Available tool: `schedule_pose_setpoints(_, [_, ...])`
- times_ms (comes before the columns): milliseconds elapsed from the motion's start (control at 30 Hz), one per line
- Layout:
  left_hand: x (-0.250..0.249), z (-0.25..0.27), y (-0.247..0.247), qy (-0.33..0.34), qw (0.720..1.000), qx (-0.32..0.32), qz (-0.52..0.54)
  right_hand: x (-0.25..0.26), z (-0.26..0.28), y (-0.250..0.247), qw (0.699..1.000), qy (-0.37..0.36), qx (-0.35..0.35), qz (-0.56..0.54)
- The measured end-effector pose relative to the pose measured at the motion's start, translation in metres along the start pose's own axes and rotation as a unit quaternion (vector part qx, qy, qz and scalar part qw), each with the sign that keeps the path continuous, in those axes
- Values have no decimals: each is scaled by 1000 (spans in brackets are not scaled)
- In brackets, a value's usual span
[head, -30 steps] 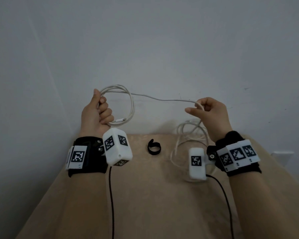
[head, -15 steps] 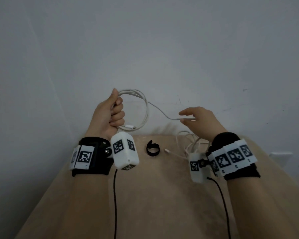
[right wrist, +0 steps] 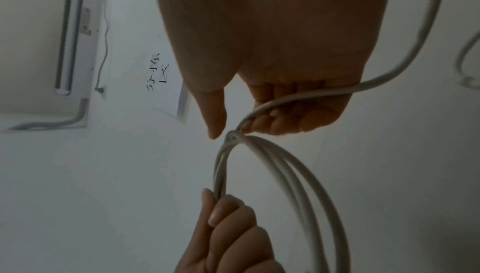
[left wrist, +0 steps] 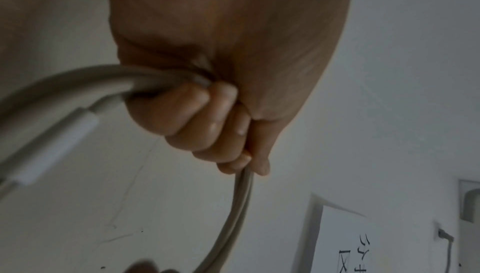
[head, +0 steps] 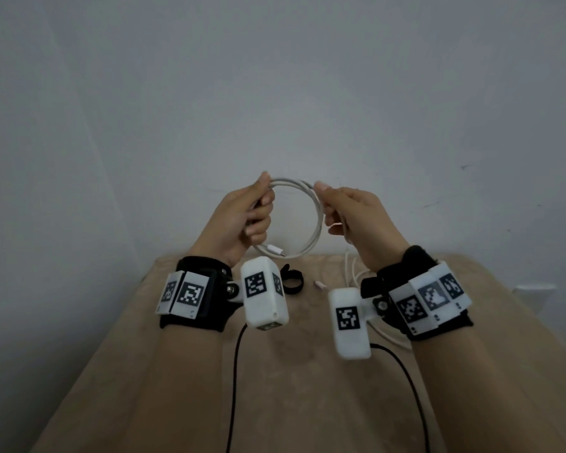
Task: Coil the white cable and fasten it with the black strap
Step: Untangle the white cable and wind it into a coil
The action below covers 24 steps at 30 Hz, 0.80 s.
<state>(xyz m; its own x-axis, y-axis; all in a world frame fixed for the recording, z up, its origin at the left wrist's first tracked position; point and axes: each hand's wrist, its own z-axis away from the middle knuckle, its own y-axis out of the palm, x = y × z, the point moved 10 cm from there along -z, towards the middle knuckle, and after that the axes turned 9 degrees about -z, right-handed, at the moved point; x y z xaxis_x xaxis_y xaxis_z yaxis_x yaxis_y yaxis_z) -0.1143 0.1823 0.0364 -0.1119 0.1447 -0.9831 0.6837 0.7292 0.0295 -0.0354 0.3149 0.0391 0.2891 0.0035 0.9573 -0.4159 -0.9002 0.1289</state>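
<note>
Nearest you, lower part of the head view: both forearms w/ black wristbands and white cam boxes over the tan table [head: 177, 387]. Just past the left box, the black strap [head: 293, 282] lies curled on the table, nothing touching it; a loose plug end and slack cable sit right of it, partly behind your right wrist.

Farther up, mid-frame, your left hand [head: 242, 220] is fisted round the white cable [head: 317, 220], a few loops hanging as a ring, one connector at the bottom. Your right hand [head: 356, 217] pinches the ring's upper right.

Left wrist cam adds what the head view can't: fingers [left wrist: 207, 117] curled tight on bunched strands, connector close at frame left. Right wrist cam: thumb and fingertips [right wrist: 262, 123] meet at the strands, slack running off to the upper right; wall sign and AC unit at upper left.
</note>
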Motion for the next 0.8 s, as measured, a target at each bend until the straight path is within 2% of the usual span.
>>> schedule_pose_setpoints(67, [0, -1, 4, -1, 1000, 3, 6, -4, 1, 7, 999, 11, 30, -31])
schedule_pose_setpoints(167, [2, -3, 5, -7, 999, -1, 37, -5, 3, 18, 987, 19, 78, -139])
schedule_pose_setpoints(300, [8, -6, 5, -20, 997, -7, 70, -6, 1, 19, 975, 11, 79, -208])
schedule_pose_setpoints(667, [16, -3, -1, -31, 999, -2, -13, -17, -3, 14, 985, 23, 70, -158])
schedule_pose_setpoints(800, [14, -3, 7, -29, 993, 13, -115, -20, 1, 22, 991, 25, 101, -81])
